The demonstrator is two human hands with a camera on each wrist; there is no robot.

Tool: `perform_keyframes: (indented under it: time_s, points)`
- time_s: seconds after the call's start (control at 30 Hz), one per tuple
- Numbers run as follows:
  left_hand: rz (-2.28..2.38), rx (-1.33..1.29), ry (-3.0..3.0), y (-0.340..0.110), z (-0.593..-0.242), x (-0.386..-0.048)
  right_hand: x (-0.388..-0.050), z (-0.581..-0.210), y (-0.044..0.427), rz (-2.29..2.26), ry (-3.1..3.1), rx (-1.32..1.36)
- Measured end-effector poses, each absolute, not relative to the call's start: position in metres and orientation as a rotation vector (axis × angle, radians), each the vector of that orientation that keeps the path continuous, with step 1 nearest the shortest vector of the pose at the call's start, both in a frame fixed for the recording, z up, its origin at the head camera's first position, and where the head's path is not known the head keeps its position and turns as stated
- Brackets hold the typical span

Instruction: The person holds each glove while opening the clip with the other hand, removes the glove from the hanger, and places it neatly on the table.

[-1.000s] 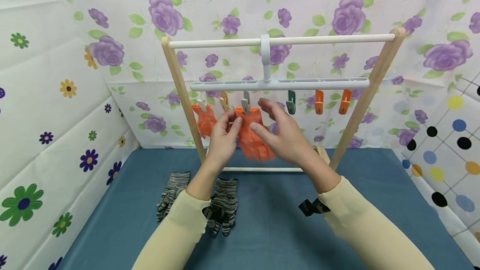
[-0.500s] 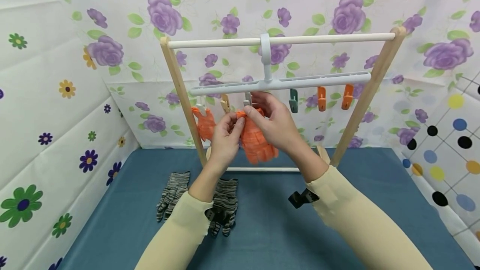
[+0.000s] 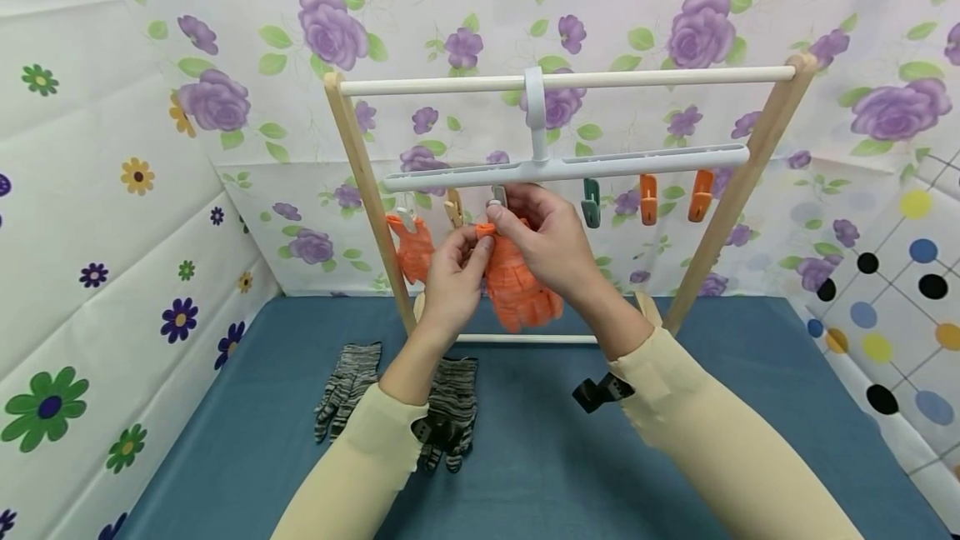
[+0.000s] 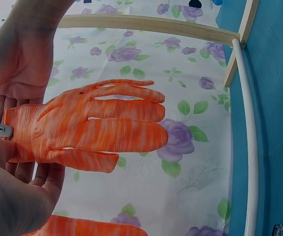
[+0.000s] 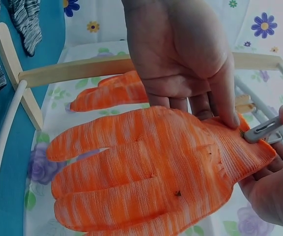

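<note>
An orange knit glove (image 3: 519, 286) hangs fingers down below the white hanger (image 3: 600, 165). My left hand (image 3: 453, 280) pinches its cuff at the left edge, thumb in front, as the right wrist view also shows. A grey clothes peg (image 5: 264, 131) sits on the cuff's rim. On that peg, my right hand (image 3: 553, 242) has its thumb in front and its other fingers behind. The head view partly hides the peg behind this hand. Farther left, a second orange glove (image 3: 412, 250) hangs from a white peg (image 3: 406, 215).
A wooden peg (image 3: 453, 208), a green peg (image 3: 591, 203) and two orange pegs (image 3: 648, 200) also hang from the hanger. The hanger hooks over the rack's white rod (image 3: 660, 78). Two grey striped gloves (image 3: 453, 390) lie on the blue table (image 3: 600, 457).
My right hand has moved up and left from beside the glove onto the grey peg. The hanger has tilted, its right end higher. My left hand stays at the cuff.
</note>
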State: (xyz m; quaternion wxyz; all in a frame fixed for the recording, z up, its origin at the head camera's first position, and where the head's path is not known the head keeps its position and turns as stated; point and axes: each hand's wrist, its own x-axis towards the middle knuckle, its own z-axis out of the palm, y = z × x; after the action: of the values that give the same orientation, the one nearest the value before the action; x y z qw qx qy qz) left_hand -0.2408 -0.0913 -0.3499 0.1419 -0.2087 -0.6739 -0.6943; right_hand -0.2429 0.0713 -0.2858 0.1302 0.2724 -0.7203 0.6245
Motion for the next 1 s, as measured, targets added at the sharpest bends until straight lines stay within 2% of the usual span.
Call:
perform_keyframes:
  time_s: [1.0]
  points:
    - [-1.953, -0.601, -1.951, -0.0882, -0.3514, -0.2395, -0.247, -0.2876, 0.0745, 1.84, -2.04, 0.719]
